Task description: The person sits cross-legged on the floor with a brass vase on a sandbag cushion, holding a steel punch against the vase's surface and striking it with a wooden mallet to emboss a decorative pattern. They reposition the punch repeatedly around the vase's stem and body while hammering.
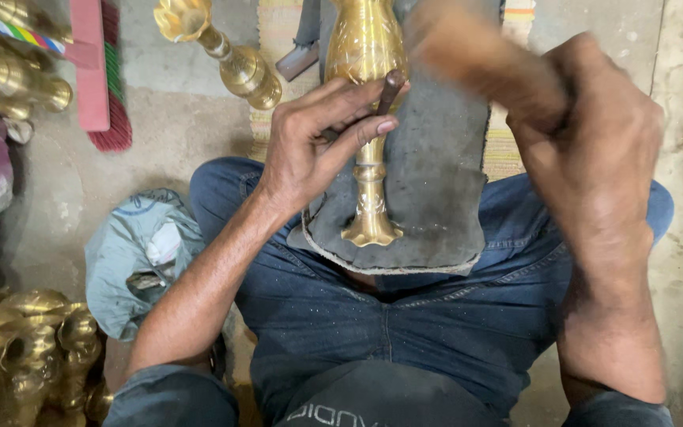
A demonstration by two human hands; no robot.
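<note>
Fingers (357,119) of the left hand (310,150) pinch a thin dark punch (390,88) and press its tip on the brass vase (367,95). That vase lies on a grey pad (436,190) across the lap. Above the vase, the right hand (594,150) is curled tight around a blurry wooden mallet (476,55), lifted up. It looks like the tapping step. Next, the punch must stay steady on the vase.
</note>
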